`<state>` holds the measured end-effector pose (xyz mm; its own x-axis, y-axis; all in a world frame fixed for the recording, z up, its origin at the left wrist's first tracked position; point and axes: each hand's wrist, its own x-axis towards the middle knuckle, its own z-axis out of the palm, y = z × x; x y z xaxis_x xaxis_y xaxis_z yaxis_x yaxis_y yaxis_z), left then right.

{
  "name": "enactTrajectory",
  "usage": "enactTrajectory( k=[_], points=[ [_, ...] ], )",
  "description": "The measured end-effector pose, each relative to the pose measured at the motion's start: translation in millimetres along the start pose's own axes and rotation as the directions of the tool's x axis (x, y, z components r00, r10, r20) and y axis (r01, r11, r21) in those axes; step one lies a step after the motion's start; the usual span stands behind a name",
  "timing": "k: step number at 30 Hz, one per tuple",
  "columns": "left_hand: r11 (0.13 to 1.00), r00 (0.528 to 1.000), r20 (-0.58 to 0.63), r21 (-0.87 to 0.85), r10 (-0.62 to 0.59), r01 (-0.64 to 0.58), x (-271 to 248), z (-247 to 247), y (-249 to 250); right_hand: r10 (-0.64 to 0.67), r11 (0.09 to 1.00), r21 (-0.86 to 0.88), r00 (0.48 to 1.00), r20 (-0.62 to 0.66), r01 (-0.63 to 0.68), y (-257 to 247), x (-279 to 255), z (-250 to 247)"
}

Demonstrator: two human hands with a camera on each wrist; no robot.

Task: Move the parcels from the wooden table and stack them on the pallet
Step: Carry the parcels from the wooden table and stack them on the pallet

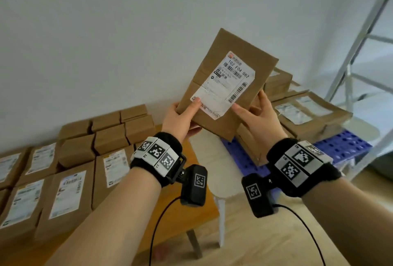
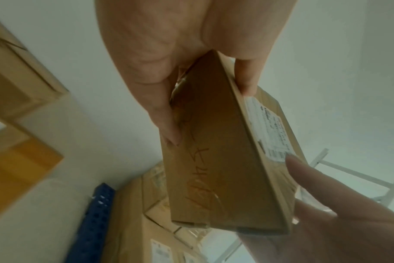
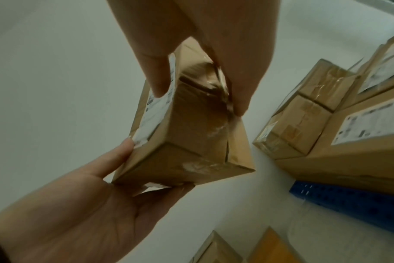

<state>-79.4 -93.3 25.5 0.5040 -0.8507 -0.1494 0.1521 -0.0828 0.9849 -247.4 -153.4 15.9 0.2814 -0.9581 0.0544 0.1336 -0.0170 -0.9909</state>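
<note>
A flat brown cardboard parcel (image 1: 225, 82) with a white shipping label is held up in the air, label facing me, between the wooden table (image 1: 191, 182) and the blue pallet (image 1: 344, 146). My left hand (image 1: 182, 118) grips its lower left corner, thumb on the label. My right hand (image 1: 257, 114) grips its lower right edge, thumb on the front. In the left wrist view the parcel (image 2: 216, 151) shows handwriting on its side; in the right wrist view the parcel (image 3: 187, 128) shows taped seams. Several labelled parcels (image 1: 66, 172) cover the table; others (image 1: 308, 114) are stacked on the pallet.
A white wall stands close behind the table and pallet. A metal ladder frame (image 1: 359, 40) leans at the right. A white stool (image 1: 221, 172) sits between table and pallet. Cables hang from both wrist cameras over the wooden floor.
</note>
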Motion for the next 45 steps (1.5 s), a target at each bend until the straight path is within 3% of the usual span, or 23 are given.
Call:
enactTrajectory(
  k=[3,8,12,16,23,28,31,36,45],
  points=[
    [0.999,0.999,0.017,-0.032,0.035,-0.034,7.9,57.2,2.3,0.045,0.999,0.019,0.996,0.083,-0.047,-8.0,18.8,-49.1],
    [0.996,1.000,0.008,-0.086,0.021,-0.020,21.8,168.2,-8.3,0.108,0.994,-0.003,0.991,0.083,-0.109,-19.5,56.0,-144.9],
    [0.999,1.000,0.013,-0.050,0.016,-0.015,36.9,241.9,-12.0,0.059,0.997,0.039,0.998,0.010,-0.059,-28.3,84.8,-200.7],
    [0.992,0.996,0.074,0.112,0.040,-0.048,55.3,286.7,-11.3,0.017,0.997,0.076,0.992,-0.127,-0.007,-30.6,117.6,-239.4],
    [0.884,0.974,0.171,0.420,0.146,-0.206,109.8,325.7,-10.8,0.057,0.998,0.047,0.967,-0.248,-0.047,-37.0,197.5,-280.4],
    [0.715,0.963,0.190,0.646,0.189,-0.268,166.7,345.9,-1.9,0.076,0.992,-0.073,0.957,-0.280,-0.100,-42.7,257.1,-293.8],
    [0.697,0.964,0.193,0.667,0.182,-0.265,195.5,358.5,-3.8,0.107,0.978,-0.140,0.952,-0.287,-0.152,-40.8,289.6,-305.2],
    [0.588,0.963,0.176,0.764,0.203,-0.264,226.2,371.4,-8.9,0.172,0.931,-0.270,0.949,-0.264,-0.244,-24.7,342.8,-326.4],
    [0.381,0.988,0.037,0.920,0.153,-0.093,271.5,399.9,-38.0,0.325,0.825,-0.469,0.943,-0.067,-0.317,23.6,433.8,-345.6]
  ],
)
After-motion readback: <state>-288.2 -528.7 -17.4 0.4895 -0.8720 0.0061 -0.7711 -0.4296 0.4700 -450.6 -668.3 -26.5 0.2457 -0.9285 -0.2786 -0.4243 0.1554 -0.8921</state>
